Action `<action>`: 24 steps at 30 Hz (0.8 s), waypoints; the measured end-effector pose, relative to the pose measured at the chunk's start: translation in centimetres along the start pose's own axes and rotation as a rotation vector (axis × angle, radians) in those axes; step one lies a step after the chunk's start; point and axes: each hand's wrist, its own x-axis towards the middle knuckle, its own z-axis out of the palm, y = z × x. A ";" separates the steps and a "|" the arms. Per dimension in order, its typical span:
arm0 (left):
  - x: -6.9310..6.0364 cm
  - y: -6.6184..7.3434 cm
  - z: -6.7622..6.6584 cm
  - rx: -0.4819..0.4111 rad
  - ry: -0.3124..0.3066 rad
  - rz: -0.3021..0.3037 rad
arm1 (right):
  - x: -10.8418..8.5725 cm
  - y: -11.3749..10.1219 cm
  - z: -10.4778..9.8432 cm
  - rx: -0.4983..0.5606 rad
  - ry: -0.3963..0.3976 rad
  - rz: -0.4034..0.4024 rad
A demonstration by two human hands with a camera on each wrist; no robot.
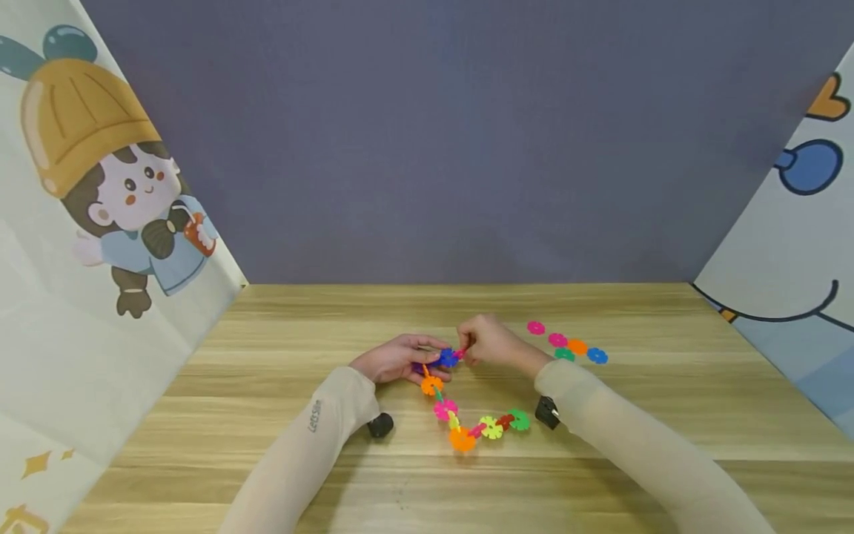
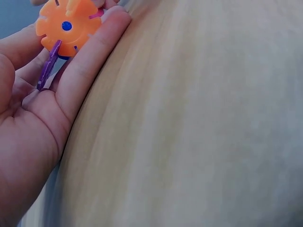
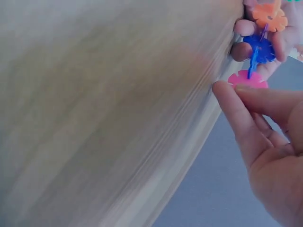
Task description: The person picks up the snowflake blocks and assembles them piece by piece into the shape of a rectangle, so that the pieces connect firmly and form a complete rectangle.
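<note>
Both hands work on a chain of slotted, flower-shaped plastic discs. My left hand (image 1: 399,360) grips the chain near its upper end, its fingers around a blue disc (image 3: 263,51). A purple disc (image 2: 49,66) and an orange disc (image 2: 78,23) show at that palm in the left wrist view. Between thumb and forefinger, my right hand (image 1: 494,341) pinches a pink disc (image 3: 248,79), which meets the blue one edge to edge. From the left hand the chain runs down past another orange disc (image 1: 462,439) to a green disc (image 1: 519,420) at its far end.
Several loose discs lie beyond the right forearm, among them a pink one (image 1: 536,327), a green one (image 1: 564,354) and a blue one (image 1: 597,356). A dark panel (image 1: 467,148) rises behind the wooden table (image 1: 267,334). Black wrist-worn devices (image 1: 381,425) hang under both forearms.
</note>
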 end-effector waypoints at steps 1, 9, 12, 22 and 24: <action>-0.1 -0.1 0.1 0.001 0.005 -0.004 | -0.1 -0.2 0.1 -0.002 -0.002 0.002; -0.7 -0.5 1.0 0.007 0.016 0.001 | -1.1 -0.4 0.1 0.124 -0.053 0.096; -0.4 -0.5 1.1 0.014 0.014 -0.001 | -1.6 0.5 -1.1 0.142 -0.057 0.123; -0.3 -0.1 0.7 0.077 0.019 -0.021 | -4.4 4.4 -6.8 -0.001 0.104 0.264; -0.4 -0.1 0.7 0.065 -0.003 -0.003 | -4.9 5.2 -7.3 -0.051 0.115 0.278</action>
